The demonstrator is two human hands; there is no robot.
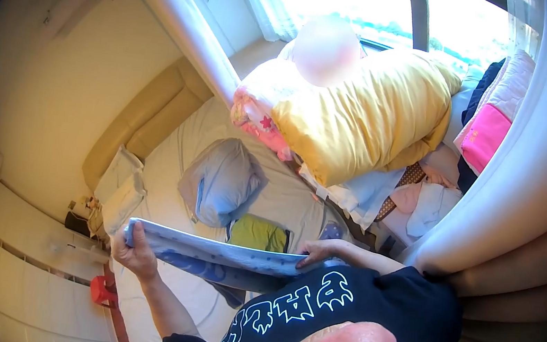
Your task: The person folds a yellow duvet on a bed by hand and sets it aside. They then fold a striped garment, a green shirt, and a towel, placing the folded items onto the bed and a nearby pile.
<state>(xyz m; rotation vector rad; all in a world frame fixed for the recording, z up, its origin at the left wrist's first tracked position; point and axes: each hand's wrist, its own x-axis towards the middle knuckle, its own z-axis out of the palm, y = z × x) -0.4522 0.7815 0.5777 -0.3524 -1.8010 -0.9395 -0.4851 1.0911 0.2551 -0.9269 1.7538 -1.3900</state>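
A pale blue patterned cloth (220, 254) is stretched flat between my two hands, just above the bed. My left hand (133, 253) grips its left end with the fingers curled around the edge. My right hand (319, 251) pinches its right end near my chest. My black printed shirt (338, 306) fills the lower middle of the view. Below the cloth lies a yellow-green folded garment (259, 233) on the white bed sheet (169, 170).
A grey-blue pillow (223, 181) lies on the bed beyond the cloth. A large yellow duvet (364, 121) and piled clothes, pink and white, sit by the window. A red object (103, 290) stands at the bed's near left edge. A thick rounded white band (532, 172) curves down the right side.
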